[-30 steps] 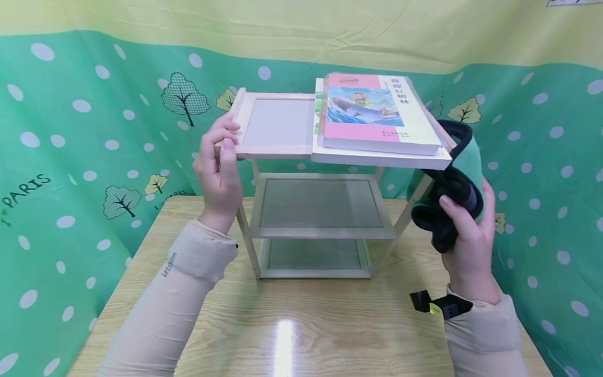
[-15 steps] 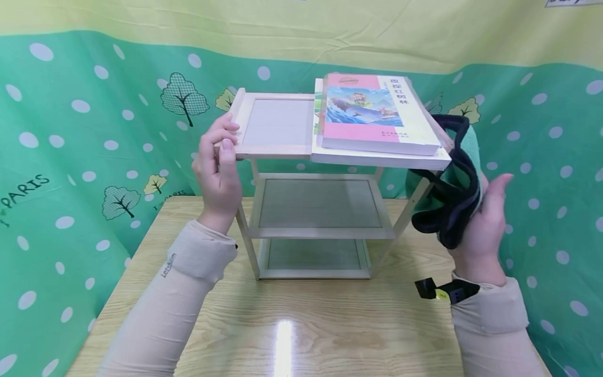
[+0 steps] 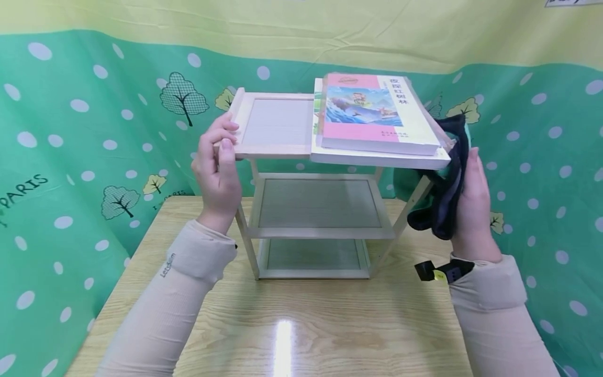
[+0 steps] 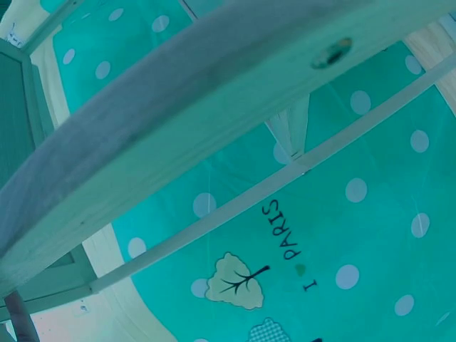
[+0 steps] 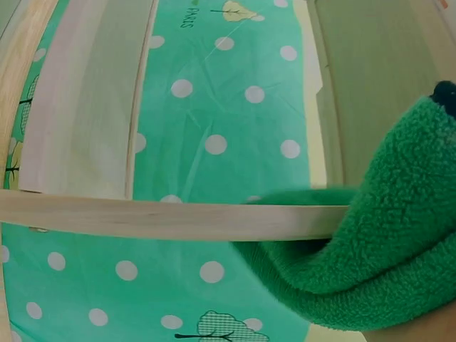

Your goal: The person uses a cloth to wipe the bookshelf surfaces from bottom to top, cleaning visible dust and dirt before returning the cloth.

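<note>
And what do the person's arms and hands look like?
Long, pale beige fabric sleeves cover both arms, each ending in a wide cuff. The left one has small dark lettering. A black wrist device with a yellow patch sits at the right wrist. The left hand and right hand wear no gloves.

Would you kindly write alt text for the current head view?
A person's right hand presses a dark-edged green cloth against the right edge of a pale three-tier shelf; the left hand grips the left edge of the top tier, where two stacked books lie.
</note>
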`<action>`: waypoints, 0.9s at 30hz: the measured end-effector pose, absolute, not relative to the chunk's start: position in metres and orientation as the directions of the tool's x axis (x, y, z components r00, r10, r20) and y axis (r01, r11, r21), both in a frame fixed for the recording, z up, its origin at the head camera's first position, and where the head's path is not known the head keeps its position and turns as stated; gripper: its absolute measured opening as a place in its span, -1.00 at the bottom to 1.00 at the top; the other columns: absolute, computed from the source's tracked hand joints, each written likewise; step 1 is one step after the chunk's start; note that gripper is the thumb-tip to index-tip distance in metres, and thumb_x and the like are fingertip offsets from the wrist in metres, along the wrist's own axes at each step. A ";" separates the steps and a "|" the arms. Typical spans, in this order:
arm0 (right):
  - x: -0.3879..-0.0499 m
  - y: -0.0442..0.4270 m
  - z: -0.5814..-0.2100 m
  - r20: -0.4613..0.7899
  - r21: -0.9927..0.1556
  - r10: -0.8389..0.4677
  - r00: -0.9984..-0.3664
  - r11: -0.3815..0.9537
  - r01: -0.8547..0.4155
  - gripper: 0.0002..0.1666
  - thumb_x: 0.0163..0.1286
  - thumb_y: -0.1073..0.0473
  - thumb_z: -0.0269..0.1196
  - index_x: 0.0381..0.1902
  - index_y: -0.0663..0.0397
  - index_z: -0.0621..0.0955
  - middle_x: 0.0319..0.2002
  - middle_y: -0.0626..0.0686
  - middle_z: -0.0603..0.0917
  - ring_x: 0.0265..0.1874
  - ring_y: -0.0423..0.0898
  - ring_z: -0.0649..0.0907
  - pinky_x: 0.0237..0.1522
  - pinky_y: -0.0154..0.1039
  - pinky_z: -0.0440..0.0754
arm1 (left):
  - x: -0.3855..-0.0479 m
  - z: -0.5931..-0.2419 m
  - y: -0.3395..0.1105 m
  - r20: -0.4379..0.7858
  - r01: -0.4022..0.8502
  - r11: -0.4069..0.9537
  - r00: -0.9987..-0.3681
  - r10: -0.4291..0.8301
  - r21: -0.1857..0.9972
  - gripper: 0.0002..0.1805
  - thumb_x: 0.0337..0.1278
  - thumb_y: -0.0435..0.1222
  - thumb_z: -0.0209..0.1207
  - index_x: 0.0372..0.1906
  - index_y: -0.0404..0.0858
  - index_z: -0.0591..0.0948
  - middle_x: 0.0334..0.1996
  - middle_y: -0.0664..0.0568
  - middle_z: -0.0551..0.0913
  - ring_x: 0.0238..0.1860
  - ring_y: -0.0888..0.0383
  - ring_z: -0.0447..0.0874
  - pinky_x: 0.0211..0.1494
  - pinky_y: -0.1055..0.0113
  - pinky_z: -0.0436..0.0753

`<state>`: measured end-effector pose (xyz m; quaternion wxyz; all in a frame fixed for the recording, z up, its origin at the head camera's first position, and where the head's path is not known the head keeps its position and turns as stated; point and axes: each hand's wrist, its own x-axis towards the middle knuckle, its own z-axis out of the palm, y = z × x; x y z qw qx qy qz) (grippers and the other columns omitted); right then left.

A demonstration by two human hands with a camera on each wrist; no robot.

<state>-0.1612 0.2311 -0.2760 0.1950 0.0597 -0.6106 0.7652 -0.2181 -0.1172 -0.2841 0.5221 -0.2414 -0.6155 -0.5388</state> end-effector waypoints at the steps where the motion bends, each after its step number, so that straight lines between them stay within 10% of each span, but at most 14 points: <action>1: -0.163 0.231 -0.277 0.321 -0.914 0.237 -0.917 -0.177 -0.366 -0.43 0.55 -0.20 -0.15 0.34 -0.07 0.36 0.28 -0.05 0.41 0.23 -0.26 0.38 0.30 -0.37 0.16 | -0.218 -0.284 -0.117 0.903 0.859 0.304 -0.338 -0.266 0.411 -0.65 0.18 -0.27 -0.12 -0.33 -0.57 0.44 -0.15 -0.34 0.63 0.23 -0.06 0.58 0.44 0.06 0.45; 27: -0.184 0.212 -0.313 0.235 -0.934 0.327 -0.915 -0.185 -0.306 -0.28 0.46 -0.30 -0.27 0.49 -0.25 0.24 0.48 -0.11 0.21 0.39 -0.25 0.21 0.45 -0.31 0.04 | -0.217 -0.284 -0.120 0.899 0.856 0.308 -0.334 -0.284 0.415 -0.65 0.17 -0.27 -0.12 -0.34 -0.57 0.44 -0.17 -0.34 0.64 0.22 -0.05 0.59 0.43 0.06 0.47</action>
